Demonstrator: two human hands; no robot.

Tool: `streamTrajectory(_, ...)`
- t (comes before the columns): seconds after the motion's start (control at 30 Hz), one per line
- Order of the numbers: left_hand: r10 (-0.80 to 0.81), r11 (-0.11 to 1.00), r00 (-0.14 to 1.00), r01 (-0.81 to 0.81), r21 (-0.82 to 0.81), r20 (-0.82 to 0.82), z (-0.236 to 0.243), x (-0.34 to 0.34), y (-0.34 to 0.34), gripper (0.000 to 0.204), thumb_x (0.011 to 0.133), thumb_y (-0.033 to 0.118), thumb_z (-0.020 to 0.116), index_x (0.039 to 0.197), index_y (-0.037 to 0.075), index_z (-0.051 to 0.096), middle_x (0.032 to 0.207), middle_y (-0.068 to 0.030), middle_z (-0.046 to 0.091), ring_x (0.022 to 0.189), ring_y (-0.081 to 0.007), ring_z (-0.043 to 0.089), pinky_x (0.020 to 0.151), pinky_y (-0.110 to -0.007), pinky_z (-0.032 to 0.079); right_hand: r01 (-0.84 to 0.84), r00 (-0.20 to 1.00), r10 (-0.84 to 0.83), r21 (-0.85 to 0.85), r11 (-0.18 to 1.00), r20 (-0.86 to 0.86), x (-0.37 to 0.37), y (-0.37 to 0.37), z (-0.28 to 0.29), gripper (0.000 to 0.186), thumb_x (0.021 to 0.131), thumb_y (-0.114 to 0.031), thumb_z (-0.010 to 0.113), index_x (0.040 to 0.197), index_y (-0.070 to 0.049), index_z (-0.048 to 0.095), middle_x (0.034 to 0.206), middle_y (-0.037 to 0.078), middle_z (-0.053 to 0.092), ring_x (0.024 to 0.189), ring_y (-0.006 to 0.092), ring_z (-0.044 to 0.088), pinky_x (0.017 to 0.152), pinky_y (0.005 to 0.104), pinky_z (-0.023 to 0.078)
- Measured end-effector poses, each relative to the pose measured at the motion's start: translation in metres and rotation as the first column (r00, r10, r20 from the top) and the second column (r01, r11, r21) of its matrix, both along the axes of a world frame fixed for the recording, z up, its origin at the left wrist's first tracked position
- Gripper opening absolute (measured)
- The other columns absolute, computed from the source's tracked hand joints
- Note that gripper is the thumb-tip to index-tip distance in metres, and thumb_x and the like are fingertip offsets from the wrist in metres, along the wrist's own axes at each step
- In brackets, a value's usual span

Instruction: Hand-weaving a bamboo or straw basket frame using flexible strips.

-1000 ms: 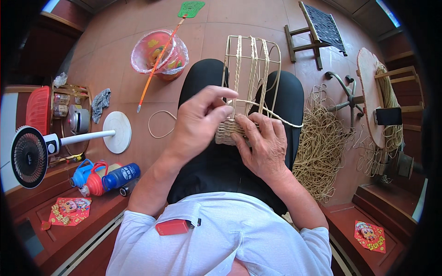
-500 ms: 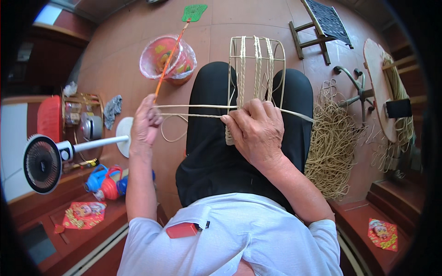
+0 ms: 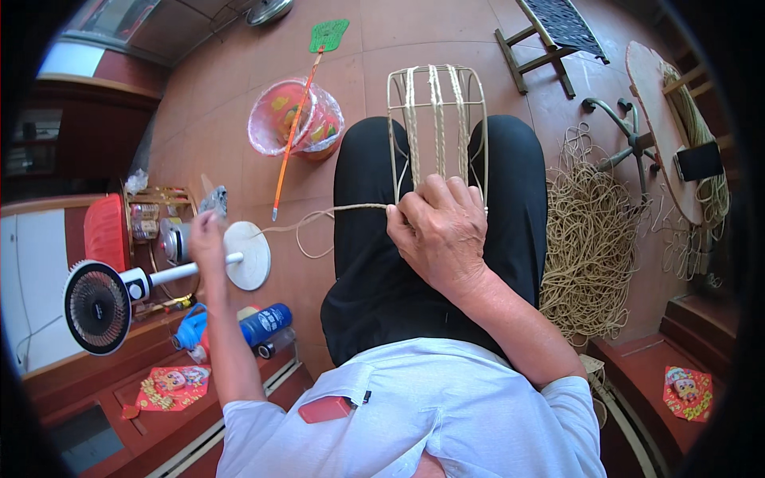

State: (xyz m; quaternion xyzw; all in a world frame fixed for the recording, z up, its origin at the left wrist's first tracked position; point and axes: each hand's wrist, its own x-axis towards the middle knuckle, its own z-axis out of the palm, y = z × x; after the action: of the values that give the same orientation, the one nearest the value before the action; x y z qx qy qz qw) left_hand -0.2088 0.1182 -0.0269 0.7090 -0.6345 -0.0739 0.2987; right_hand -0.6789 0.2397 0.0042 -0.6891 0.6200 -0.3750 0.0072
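A wire basket frame [image 3: 391, 119] with vertical twisted straw cords [image 3: 438, 127] rests on my black-trousered legs [image 3: 510, 223]. My right hand [image 3: 437, 227] is closed over the frame's near end, hiding most of the weaving there, with a long cord [image 3: 358, 206] trailing leftward from it. Out at the left, my left hand [image 3: 209, 227] is raised above the white fan's round base [image 3: 249, 267], fingers drawn together and slightly blurred, apparently pinching that cord, which looks faint near the fingertips.
A pink bucket [image 3: 275, 131] and fly swatter [image 3: 327, 36] lie ahead. A heap of cord [image 3: 590, 271], wheeled base [image 3: 633, 143], board [image 3: 653, 119] and folding stool [image 3: 558, 32] are right. A fan [image 3: 97, 307], bottles [image 3: 271, 320] and red trays [image 3: 103, 231] are left.
My left hand has moved from the basket far out to the left, drawing the cord out with it. My right hand stays on the frame. The view has shifted slightly.
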Motion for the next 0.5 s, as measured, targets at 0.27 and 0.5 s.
streamTrajectory(0.27,-0.103,0.829,0.557,0.506,0.238,-0.824,0.026,-0.295,0.108,0.024,0.120,0.018,0.070,0.127,-0.001,0.083,0.103,-0.0022,0.082,0.086,-0.0085,0.075,0.078,-0.028,0.063,-0.003,1.000,0.003,-0.022,1.000,-0.002,0.000,0.000,0.000,0.026,0.093,-0.025,0.088,0.080,-0.014,0.068,0.093,0.005,0.059,0.086,0.0277,0.060,0.077,0.0464,0.042)
streamTrajectory(0.5,0.046,0.807,0.276,0.556,0.199,-0.960,0.014,-0.301,0.091,0.019,0.120,0.018,0.072,0.124,0.002,0.080,0.101,0.0011,0.079,0.085,-0.0041,0.072,0.072,-0.022,0.058,-0.020,1.000,0.020,0.007,1.000,-0.007,-0.004,0.003,0.003,0.022,0.095,-0.024,0.088,0.083,-0.014,0.072,0.094,0.004,0.062,0.087,0.0275,0.062,0.079,0.0455,0.045)
